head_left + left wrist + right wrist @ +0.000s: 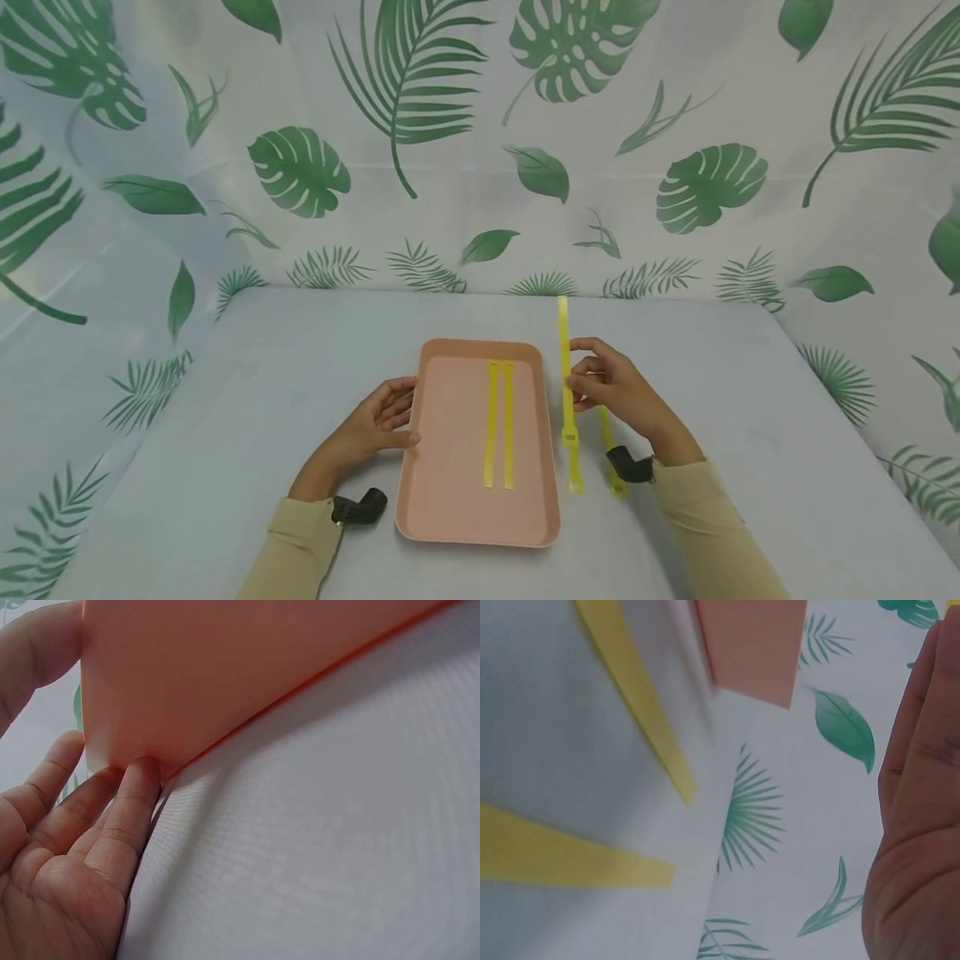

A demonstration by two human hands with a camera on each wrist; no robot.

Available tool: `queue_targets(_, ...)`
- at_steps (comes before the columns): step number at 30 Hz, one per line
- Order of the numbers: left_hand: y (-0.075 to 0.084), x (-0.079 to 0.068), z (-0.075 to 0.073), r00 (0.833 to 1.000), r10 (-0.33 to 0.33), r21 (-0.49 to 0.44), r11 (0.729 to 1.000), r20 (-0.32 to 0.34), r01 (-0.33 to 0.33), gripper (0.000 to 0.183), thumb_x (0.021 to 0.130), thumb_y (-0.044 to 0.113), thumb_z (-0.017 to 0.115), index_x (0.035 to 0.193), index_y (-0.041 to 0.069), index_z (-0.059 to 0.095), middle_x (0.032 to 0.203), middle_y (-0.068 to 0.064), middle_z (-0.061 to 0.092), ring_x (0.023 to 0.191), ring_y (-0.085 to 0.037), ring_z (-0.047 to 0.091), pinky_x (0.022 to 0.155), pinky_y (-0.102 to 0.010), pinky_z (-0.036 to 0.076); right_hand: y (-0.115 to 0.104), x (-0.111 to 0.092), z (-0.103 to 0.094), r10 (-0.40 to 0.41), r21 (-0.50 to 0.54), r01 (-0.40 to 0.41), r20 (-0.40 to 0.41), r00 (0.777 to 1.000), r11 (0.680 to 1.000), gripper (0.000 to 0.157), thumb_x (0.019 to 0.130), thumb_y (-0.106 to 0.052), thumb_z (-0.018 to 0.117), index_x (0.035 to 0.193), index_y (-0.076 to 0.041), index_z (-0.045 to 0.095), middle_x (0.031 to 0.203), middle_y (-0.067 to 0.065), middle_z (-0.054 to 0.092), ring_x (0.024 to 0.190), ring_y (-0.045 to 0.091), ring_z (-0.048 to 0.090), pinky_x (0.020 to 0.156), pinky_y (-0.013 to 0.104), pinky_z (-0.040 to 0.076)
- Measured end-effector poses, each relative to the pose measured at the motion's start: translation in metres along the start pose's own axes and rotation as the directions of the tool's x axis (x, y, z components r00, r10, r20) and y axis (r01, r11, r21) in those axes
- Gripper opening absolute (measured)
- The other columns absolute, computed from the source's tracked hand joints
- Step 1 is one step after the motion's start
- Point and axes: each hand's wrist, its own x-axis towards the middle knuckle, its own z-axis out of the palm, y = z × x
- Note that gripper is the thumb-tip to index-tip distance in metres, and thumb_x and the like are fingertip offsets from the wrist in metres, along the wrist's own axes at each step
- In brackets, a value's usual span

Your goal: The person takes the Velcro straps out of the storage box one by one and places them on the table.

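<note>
A pink rectangular tray (450, 525) lies on the table, and two yellow straps with slotted heads, a left strap (491, 429) and a right strap (509, 429), lie side by side in it. My left hand (371, 423) holds the tray's left edge, thumb over the rim; in the left wrist view its fingertips (142, 776) touch the outer wall. Right of the tray, my right hand (611, 383) pinches another yellow strap (565, 350) upright, slotted head down. Mostly out of sight, the right wrist view shows part of that hand (922, 795) at its edge.
Two more yellow straps lie on the table right of the tray: a nearer strap (576, 479) and another (607, 429), partly hidden by the right wrist's black camera (628, 465). The white table (225, 442) meets a leaf-patterned backdrop (465, 200) behind.
</note>
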Motion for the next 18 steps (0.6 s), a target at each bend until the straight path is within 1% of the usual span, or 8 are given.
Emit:
queue_targets(8,-0.001,0.000,0.000,1.000,-0.009,0.014,1.000,-0.006,0.009,0.095,0.092,0.002,0.086,0.162,-0.014,0.024,0.171,-0.037,0.022,0.159,-0.054,0.022,0.115,-0.021,0.048,0.005,-0.013,-0.012,0.039,-0.012,-0.039,-0.014,0.999,0.999,0.055,0.107,-0.003,0.064,0.154,0.011,0.038,0.097,0.012,0.066,0.079,0.018,0.068,0.074,0.036,0.068)
queue_targets(18,-0.002,0.000,0.000,1.000,-0.005,-0.003,1.000,-0.003,0.005,0.095,0.092,0.003,0.085,0.162,-0.014,0.023,0.171,-0.038,0.022,0.158,-0.056,0.022,0.114,-0.021,0.048,0.009,-0.027,-0.027,0.046,-0.026,-0.046,-0.011,0.999,0.999,0.054,0.107,0.001,0.062,0.154,0.012,0.038,0.094,0.010,0.067,0.076,0.019,0.069,0.072,0.035,0.068)
